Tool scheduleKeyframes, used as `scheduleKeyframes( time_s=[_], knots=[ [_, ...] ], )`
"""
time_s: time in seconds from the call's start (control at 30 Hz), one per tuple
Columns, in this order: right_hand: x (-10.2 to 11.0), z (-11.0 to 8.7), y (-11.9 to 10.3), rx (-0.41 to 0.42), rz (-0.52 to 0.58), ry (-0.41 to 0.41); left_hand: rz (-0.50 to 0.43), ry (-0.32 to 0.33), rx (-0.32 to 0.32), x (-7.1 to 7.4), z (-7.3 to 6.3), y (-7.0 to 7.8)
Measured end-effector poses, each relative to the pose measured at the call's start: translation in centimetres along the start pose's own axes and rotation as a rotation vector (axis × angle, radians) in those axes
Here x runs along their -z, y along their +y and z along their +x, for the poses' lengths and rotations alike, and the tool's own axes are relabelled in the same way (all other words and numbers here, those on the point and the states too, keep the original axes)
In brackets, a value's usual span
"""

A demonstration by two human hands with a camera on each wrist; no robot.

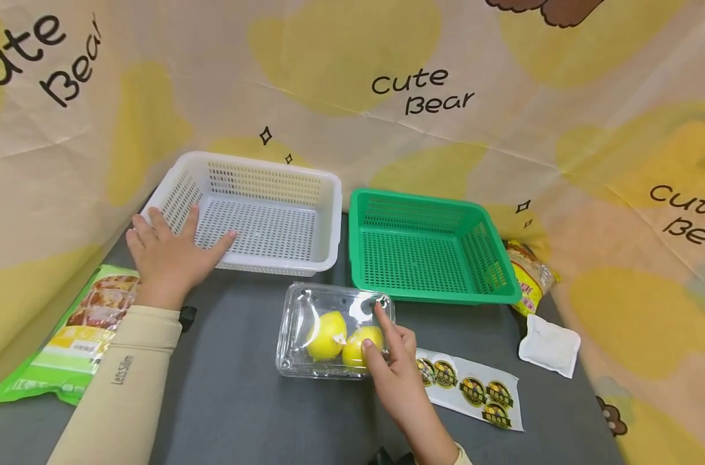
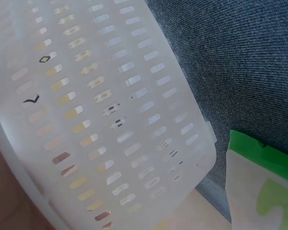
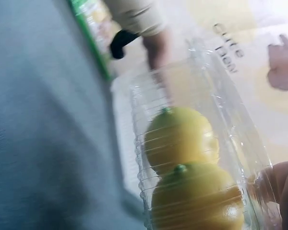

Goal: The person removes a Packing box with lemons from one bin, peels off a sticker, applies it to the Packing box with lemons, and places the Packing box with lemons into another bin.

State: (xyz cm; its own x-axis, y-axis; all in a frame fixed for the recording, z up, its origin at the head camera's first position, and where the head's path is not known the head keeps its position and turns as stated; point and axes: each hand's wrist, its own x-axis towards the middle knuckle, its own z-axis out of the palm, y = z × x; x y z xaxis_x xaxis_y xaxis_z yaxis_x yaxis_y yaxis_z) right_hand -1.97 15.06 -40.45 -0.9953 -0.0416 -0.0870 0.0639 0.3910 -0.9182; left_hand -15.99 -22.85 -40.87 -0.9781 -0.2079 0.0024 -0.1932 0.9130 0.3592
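My left hand (image 1: 169,255) lies over the near left corner of a white slotted basket (image 1: 325,258), fingers spread and thumb pointing right along the near rim. In the left wrist view, the basket's slotted wall (image 2: 110,96) fills much of the picture. My right hand (image 1: 400,374) grips the right end of a clear plastic clamshell box (image 1: 297,303), its thumb over the lid and index finger stretched toward the far corner. Two yellow lemons (image 1: 327,336) sit side by side inside. From the right wrist, the same lemons (image 3: 180,139) show green stem ends through the ribbed plastic.
A green basket (image 1: 434,298) stands right of the white one. A green food bag (image 1: 68,349) lies left, under my left forearm. On the right are a sheet of round stickers (image 1: 474,391), a white pouch (image 1: 550,345) and a yellow packet (image 1: 529,271). Printed cloth (image 1: 329,77) hangs behind.
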Motion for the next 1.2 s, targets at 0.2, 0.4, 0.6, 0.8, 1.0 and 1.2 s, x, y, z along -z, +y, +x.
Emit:
scheduleKeyframes(
  time_s=[0.2, 0.4, 0.6, 0.8, 1.0, 1.2],
  knots=[
    [-1.4, 0.7, 2.4, -0.014, -0.042, 0.024, -0.017, 0.001, -0.002, 0.4, 0.0, 0.2],
    [-2.4, 1.0, 3.3, -0.034, -0.066, 0.031, -0.023, 0.000, -0.008, 0.4, -0.1, 0.4],
    [-2.9, 1.1, 3.4, -0.046, -0.097, 0.030, -0.017, 0.005, -0.012, 0.3, -0.2, 0.4],
    [-3.1, 1.0, 3.3, -0.024, -0.234, 0.025, -0.012, 0.003, -0.012, 0.2, -0.1, 0.4],
    [-3.5, 1.1, 3.2, 0.052, -0.463, 0.084, -0.010, -0.001, -0.009, 0.3, -0.2, 0.3],
    [-3.9, 1.2, 2.9, 0.035, -0.514, 0.088, -0.024, -0.008, -0.012, 0.2, 0.0, -0.1]
  ],
)
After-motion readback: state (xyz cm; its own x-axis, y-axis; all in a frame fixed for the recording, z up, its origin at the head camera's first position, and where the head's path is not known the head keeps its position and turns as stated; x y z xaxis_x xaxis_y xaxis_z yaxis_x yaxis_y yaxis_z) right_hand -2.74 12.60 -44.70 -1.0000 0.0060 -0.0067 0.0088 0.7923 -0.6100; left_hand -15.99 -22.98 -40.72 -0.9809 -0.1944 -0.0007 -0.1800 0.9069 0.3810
